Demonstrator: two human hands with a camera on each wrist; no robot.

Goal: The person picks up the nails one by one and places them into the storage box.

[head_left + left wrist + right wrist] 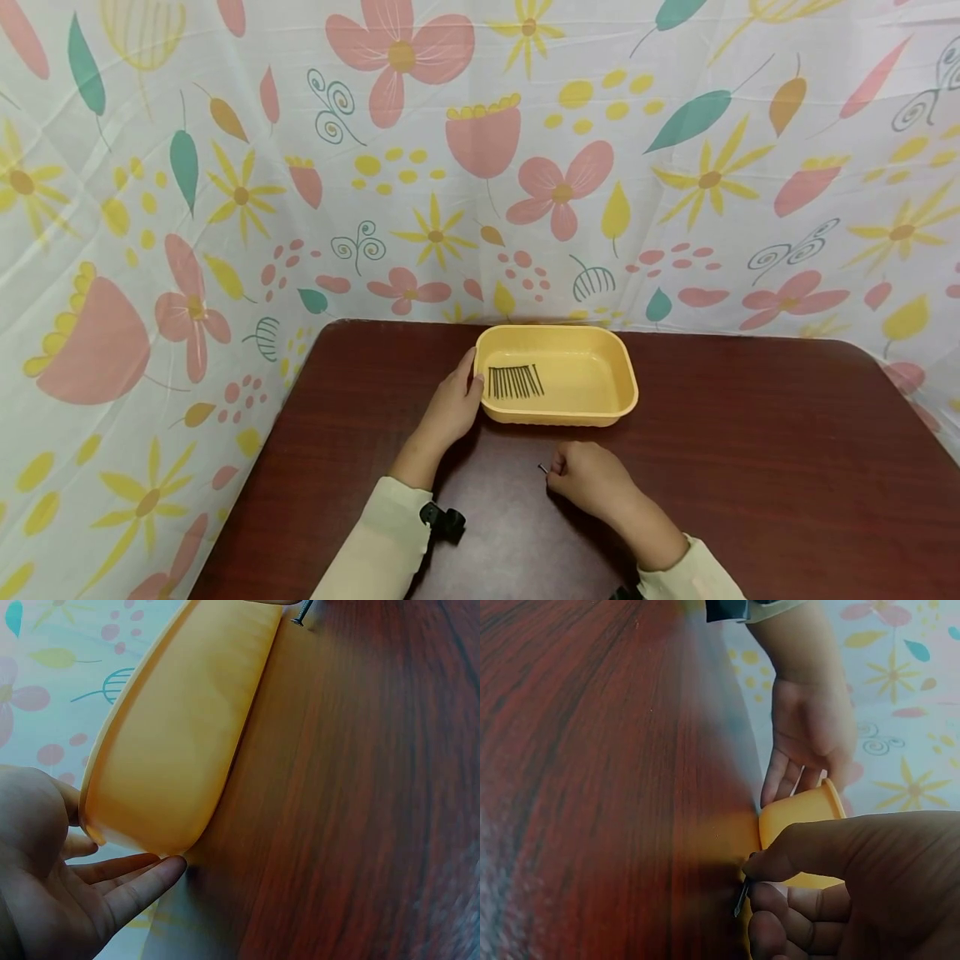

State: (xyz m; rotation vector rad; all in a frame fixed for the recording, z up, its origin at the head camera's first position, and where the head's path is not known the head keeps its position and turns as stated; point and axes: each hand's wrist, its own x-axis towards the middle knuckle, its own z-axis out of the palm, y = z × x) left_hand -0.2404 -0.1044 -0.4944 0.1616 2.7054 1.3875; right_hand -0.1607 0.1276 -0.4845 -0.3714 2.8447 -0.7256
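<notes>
A yellow rectangular tray (558, 414) sits near the back edge of the table. Inside it, toward the left, several thin dark screws (515, 382) lie side by side in a row. My left hand (455, 404) holds the tray's left end, thumb at the rim and fingers along the outer wall, as the left wrist view of the hand (82, 877) also shows. In front of the tray, just above or at the table, my right hand (592, 479) pinches one dark screw (742, 898) between thumb and curled fingers. Part of that screw is hidden by the fingers.
A dark reddish-brown wooden table (750, 450) lies under everything. Behind it and to the left hangs a white cloth (487, 217) with a flower print. A black strap mount (444, 522) is on the left sleeve.
</notes>
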